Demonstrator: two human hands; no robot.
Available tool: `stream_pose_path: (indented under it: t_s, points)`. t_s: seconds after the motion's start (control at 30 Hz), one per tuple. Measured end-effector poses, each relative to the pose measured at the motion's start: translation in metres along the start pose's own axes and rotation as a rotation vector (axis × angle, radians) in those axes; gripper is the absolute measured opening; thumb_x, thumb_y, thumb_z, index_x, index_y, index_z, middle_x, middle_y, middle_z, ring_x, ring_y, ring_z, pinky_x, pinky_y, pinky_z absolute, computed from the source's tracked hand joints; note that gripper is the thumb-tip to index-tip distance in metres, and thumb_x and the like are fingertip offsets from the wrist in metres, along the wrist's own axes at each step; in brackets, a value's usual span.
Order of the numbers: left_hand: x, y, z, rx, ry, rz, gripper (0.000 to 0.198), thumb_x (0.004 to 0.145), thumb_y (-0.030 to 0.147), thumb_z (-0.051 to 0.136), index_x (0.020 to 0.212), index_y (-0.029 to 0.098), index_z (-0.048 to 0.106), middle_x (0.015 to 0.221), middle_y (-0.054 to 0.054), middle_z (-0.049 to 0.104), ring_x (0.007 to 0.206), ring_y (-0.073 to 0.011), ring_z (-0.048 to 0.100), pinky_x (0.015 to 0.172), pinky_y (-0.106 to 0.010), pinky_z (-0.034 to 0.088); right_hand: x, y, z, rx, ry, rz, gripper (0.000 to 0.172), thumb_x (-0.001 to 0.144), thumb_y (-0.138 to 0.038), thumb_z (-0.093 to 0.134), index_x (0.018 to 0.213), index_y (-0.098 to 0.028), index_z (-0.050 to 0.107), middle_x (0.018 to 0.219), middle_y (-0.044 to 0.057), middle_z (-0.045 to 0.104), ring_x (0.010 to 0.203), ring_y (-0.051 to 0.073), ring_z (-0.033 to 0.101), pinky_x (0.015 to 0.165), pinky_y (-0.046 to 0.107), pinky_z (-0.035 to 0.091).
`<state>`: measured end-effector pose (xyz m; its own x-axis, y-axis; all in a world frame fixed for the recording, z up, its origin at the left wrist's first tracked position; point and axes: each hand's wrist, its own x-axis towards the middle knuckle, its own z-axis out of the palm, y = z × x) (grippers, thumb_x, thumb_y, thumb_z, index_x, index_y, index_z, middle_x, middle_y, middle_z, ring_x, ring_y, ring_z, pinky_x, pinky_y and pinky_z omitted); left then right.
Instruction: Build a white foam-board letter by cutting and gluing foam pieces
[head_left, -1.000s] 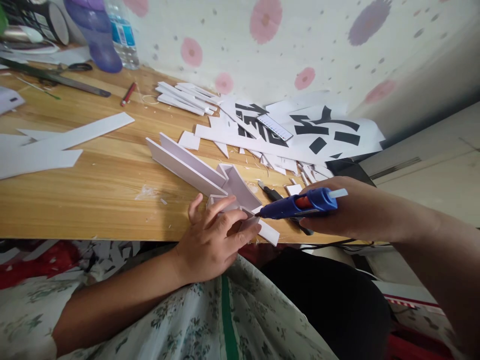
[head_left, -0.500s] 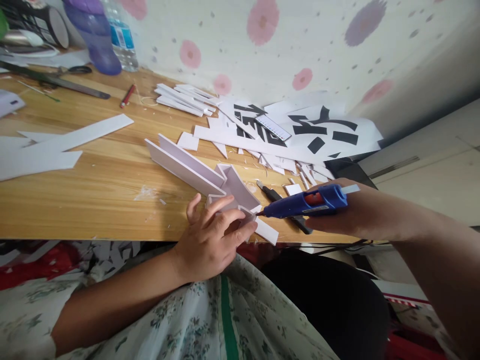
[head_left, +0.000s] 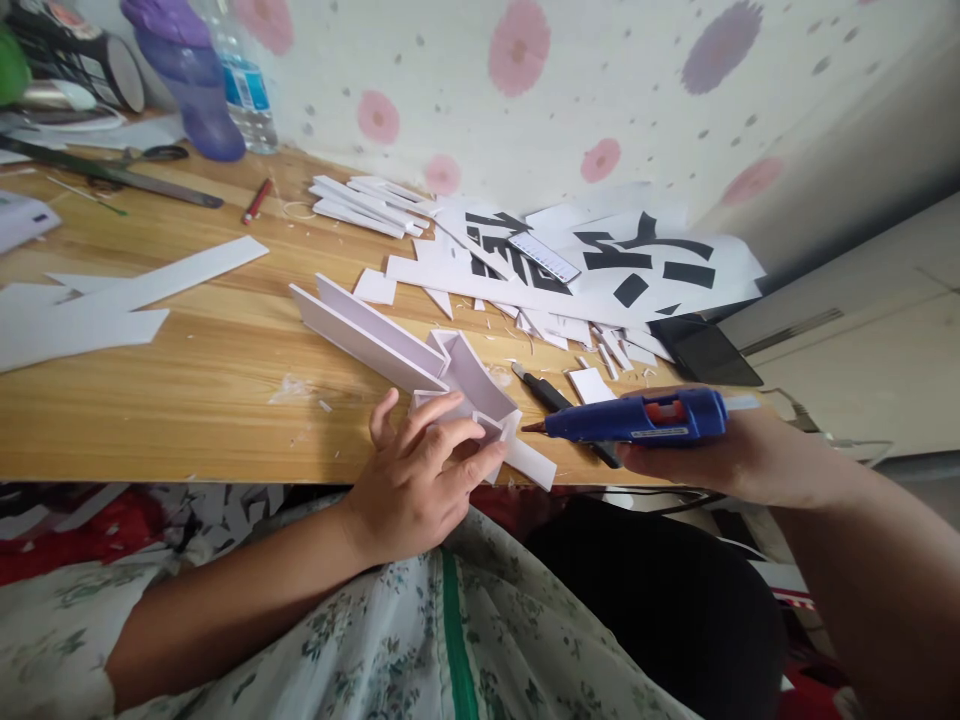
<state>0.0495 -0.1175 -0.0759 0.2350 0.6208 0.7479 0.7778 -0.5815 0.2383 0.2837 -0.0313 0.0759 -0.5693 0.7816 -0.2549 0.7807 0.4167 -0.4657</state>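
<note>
At lower centre, the left hand [head_left: 420,480] spreads its fingers over a smooth, thin-walled white form [head_left: 367,335] at mid-frame; whether they pinch it, I cannot tell. Right of centre, the right hand [head_left: 720,455] grips a blue plastic glue gun [head_left: 600,420], its tapered nozzle [head_left: 535,428] now drawn back from the form.

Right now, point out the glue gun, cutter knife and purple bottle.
Glue gun [head_left: 630,420]: head view, blue body.
Cutter knife [head_left: 547,391]: head view, black handle.
Purple bottle [head_left: 199,95]: head view, bottle's body.
</note>
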Motion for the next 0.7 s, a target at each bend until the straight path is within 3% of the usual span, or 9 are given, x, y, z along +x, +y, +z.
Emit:
stream_pose_path:
  t_s: [0.1, 0.27, 0.4, 0.47, 0.5, 0.57, 0.7]
  points:
    - [-0.001, 0.0, 0.0, -0.002, 0.0, -0.007, 0.041, 0.075, 0.01, 0.061, 0.112, 0.028, 0.062, 0.103, -0.002, 0.063, 0.119, -0.0276, 0.047, 0.108, -0.054, 0.013, -0.007, 0.007, 0.003, 0.151, -0.041, 0.087, 0.022, 0.07, -0.041, 0.065, 0.072, -0.02, 0.063, 0.063, 0.002, 0.062, 0.056, 0.016, 0.055, 0.047, 0.027, 0.047]
    - [-0.001, 0.0, 0.002, 0.005, 0.001, -0.015, 0.041, 0.075, 0.011, 0.062, 0.112, 0.028, 0.061, 0.103, -0.003, 0.063, 0.119, -0.0272, 0.048, 0.109, -0.054, 0.013, -0.021, 0.027, 0.007, 0.252, 0.143, 0.198, 0.025, 0.064, -0.043, 0.072, 0.072, -0.02, 0.066, 0.063, 0.004, 0.065, 0.053, 0.017, 0.056, 0.046, 0.028, 0.047]
    - [-0.002, 0.0, 0.003, 0.023, 0.0, -0.015, 0.04, 0.075, 0.012, 0.064, 0.111, 0.029, 0.062, 0.103, -0.003, 0.064, 0.12, -0.0278, 0.049, 0.11, -0.055, 0.014, -0.034, 0.067, 0.005, 0.279, 0.319, 0.328, 0.035, 0.065, -0.051, 0.069, 0.078, -0.019, 0.066, 0.063, 0.004, 0.064, 0.051, 0.016, 0.055, 0.047, 0.029, 0.047]
    - [-0.002, 0.001, 0.002, 0.032, 0.0, -0.017, 0.041, 0.074, 0.012, 0.064, 0.111, 0.029, 0.062, 0.104, -0.003, 0.065, 0.12, -0.0283, 0.05, 0.11, -0.055, 0.015, -0.042, 0.095, 0.006, 0.167, 0.463, 0.462, 0.042, 0.07, -0.057, 0.061, 0.086, -0.018, 0.064, 0.059, 0.003, 0.061, 0.054, 0.018, 0.057, 0.051, 0.03, 0.047]
    - [-0.003, 0.002, 0.001, 0.037, 0.002, -0.017, 0.041, 0.074, 0.011, 0.064, 0.112, 0.029, 0.062, 0.104, -0.004, 0.065, 0.119, -0.0287, 0.05, 0.109, -0.056, 0.016, -0.046, 0.109, 0.007, 0.002, 0.56, 0.572, 0.043, 0.072, -0.058, 0.057, 0.087, -0.018, 0.064, 0.057, 0.002, 0.059, 0.054, 0.018, 0.057, 0.052, 0.03, 0.046]
    - [-0.003, 0.003, -0.002, 0.048, 0.008, -0.004, 0.041, 0.075, 0.011, 0.065, 0.111, 0.028, 0.063, 0.103, -0.005, 0.065, 0.118, -0.0298, 0.051, 0.108, -0.057, 0.018, -0.056, 0.137, 0.011, -0.154, 0.655, 0.703, 0.04, 0.071, -0.052, 0.062, 0.085, -0.016, 0.065, 0.058, 0.006, 0.06, 0.06, 0.023, 0.059, 0.055, 0.033, 0.044]
    - [-0.003, 0.002, -0.002, 0.071, 0.034, 0.033, 0.04, 0.075, 0.009, 0.066, 0.111, 0.027, 0.063, 0.101, -0.007, 0.065, 0.113, -0.0317, 0.055, 0.105, -0.059, 0.023, -0.072, 0.177, 0.026, -0.279, 0.644, 0.747, 0.034, 0.075, -0.039, 0.061, 0.099, -0.016, 0.065, 0.078, 0.011, 0.068, 0.075, 0.027, 0.063, 0.062, 0.032, 0.044]
